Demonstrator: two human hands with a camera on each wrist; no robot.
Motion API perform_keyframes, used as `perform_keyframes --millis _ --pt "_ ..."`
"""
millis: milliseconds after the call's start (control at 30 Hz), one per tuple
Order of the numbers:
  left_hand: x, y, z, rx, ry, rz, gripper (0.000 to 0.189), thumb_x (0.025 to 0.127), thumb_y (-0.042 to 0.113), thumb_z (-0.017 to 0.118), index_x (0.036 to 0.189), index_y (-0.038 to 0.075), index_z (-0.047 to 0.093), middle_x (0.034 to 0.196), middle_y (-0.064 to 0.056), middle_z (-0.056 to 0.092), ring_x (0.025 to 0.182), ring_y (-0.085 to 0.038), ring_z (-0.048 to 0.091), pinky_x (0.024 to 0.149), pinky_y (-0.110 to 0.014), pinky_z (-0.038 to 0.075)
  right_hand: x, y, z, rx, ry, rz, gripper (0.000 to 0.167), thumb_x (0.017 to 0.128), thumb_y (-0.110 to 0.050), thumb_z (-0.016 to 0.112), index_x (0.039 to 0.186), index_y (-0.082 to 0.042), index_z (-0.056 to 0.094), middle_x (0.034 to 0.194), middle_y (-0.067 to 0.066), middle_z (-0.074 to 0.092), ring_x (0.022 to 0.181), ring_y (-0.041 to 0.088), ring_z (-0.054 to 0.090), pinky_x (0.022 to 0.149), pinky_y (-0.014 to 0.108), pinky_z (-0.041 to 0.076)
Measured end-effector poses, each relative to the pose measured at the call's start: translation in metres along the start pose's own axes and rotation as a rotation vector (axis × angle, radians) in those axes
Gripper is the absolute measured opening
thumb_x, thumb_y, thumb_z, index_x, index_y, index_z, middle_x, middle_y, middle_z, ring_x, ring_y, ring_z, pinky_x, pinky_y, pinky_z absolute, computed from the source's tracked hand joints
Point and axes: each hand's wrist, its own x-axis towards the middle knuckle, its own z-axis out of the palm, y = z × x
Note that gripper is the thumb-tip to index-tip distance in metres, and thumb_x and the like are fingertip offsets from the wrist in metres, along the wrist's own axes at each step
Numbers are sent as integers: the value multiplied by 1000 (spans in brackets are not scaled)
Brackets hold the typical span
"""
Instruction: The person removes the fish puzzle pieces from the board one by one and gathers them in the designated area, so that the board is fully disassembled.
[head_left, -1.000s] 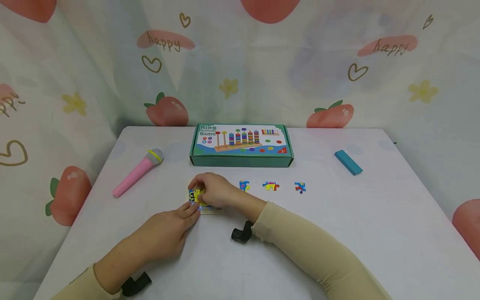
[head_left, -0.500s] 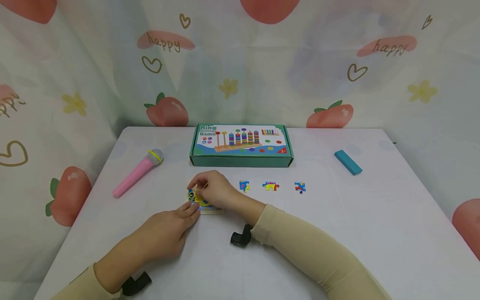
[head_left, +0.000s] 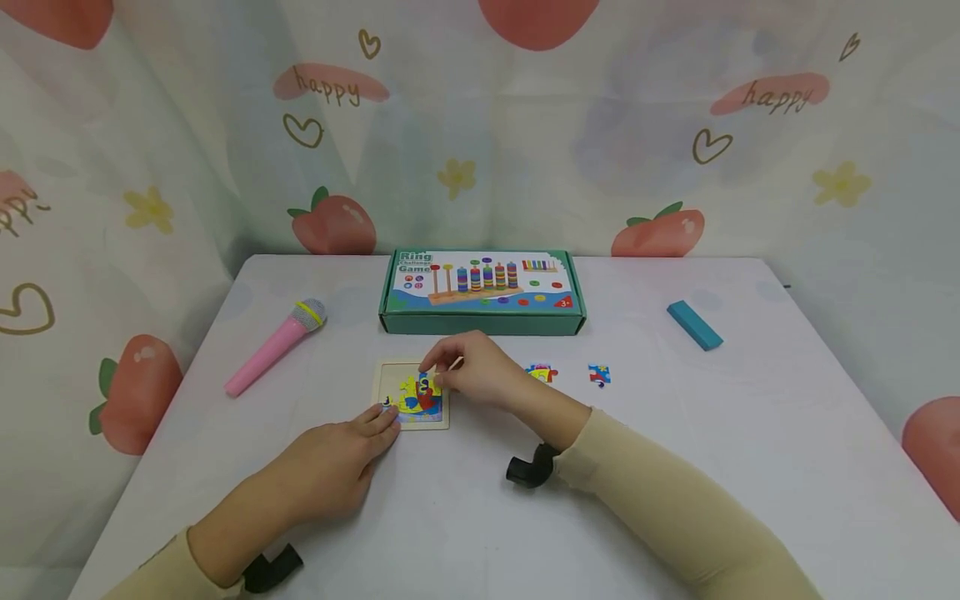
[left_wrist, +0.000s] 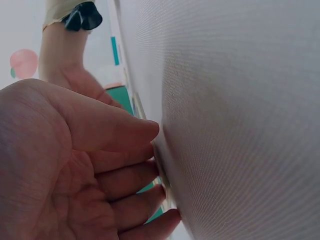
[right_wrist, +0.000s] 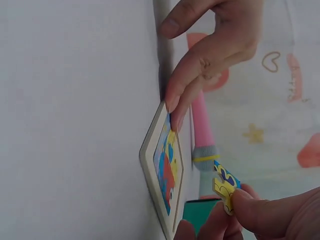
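A small wooden jigsaw tray [head_left: 392,377] lies on the white table, partly filled with colourful pieces. The left hand [head_left: 341,462] rests its extended fingertips on the tray's near left corner, steadying nothing else that shows. Over the tray's right side, the right hand [head_left: 480,371] pinches a yellow and blue puzzle piece [right_wrist: 225,187] between thumb and fingers. In the right wrist view this piece is held up, apart from the tray. Right of that hand lie two loose pieces, a yellow and red one [head_left: 542,372] and a blue and red one [head_left: 599,374].
Behind the tray lies a green Ring Challenge Game box [head_left: 482,322]. A pink toy microphone [head_left: 270,354] is at the left, and a teal block [head_left: 694,326] at the right. Patterned cloth [head_left: 525,150] hangs behind the table.
The right hand has moved right across the tray with the puzzle piece, uncovering the tray's left side and hiding one loose piece. The left hand has stayed put.
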Motion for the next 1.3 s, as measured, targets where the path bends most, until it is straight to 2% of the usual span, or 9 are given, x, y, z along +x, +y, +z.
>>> perform_keyframes --millis 233,467,700,1033,1300 --pt "0 1 1 3 -6 -9 60 103 30 70 159 14 54 170 -1 47 161 -27 41 119 -52 50 -23 24 -27 -24 8 107 16 96 -6 77 105 -18 83 96 3 71 90 22 64 71 27 58" --pt "-1 1 2 14 11 0 60 103 29 71 159 14 54 169 -2 48 161 -27 42 118 -51 52 -40 42 -41 -48 5 125 13 95 -5 79 104 -13 83 89 5 68 89 20 61 72 27 55" --pt "-2 1 1 20 16 5 60 102 28 72 158 12 55 169 -3 49 160 -28 43 118 -52 52 -43 47 -38 -83 36 121 12 95 -4 79 99 -14 83 90 3 73 82 18 64 69 27 56" --pt "-2 2 1 26 25 12 60 102 27 72 158 11 55 169 -4 49 159 -28 44 118 -51 51 -40 46 -25 -318 104 91 13 95 -6 79 93 -19 81 87 -2 69 92 18 60 79 31 51" --pt "-2 1 1 32 28 16 61 102 27 72 158 11 55 168 -4 50 159 -29 45 116 -51 53 -39 45 -21 -415 126 53 10 92 -9 83 91 -19 81 88 -3 66 88 16 60 78 30 52"
